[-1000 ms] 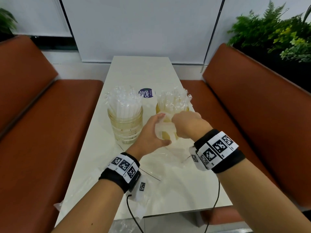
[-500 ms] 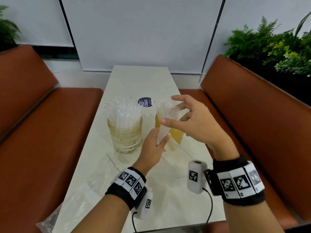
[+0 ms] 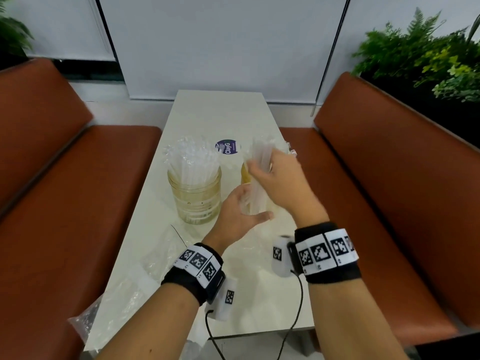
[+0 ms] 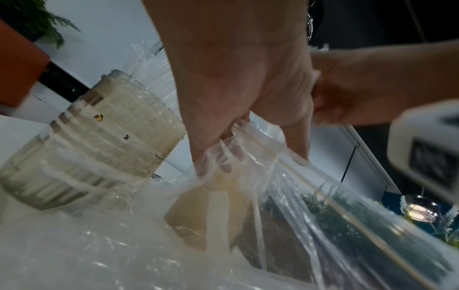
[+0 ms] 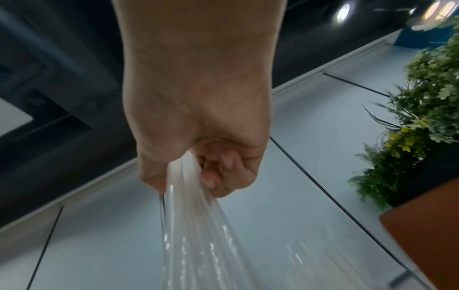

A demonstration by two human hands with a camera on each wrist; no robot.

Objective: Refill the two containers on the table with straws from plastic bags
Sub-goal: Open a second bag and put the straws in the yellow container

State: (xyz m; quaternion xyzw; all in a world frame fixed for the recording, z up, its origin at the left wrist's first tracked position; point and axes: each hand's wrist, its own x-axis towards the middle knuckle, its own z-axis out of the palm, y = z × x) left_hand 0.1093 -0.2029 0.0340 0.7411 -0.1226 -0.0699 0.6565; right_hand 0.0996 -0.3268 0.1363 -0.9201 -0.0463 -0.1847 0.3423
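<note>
Together, our two hands work one bundle. Our right hand (image 3: 279, 178) is curled round a sheaf of clear, individually wrapped plastic straws (image 3: 259, 172), gripping it mid-length so the sticks stay parallel and do not fan apart. Our left hand (image 3: 237, 213) pinches the thin transparent plastic bag (image 4: 285, 176) at the straws' lower end; the left wrist view shows fingers bunched in the film, presumably to hold the bag back while the straws slide free.

We hold the bundle just in front of the yellow-tinted round container (image 3: 245, 175), which our right hand largely hides, so we cannot tell how full it is. Beside it to the left stands the clear ribbed glass jar (image 3: 194, 197), already packed with upright straws, which suggests that half of the job is finished.

Crumpled empty bag film (image 3: 155, 255) lies on the pale surface (image 3: 220, 113) near us, out of the way of both containers. A round dark sticker (image 3: 227, 147) lies behind the jars.
</note>
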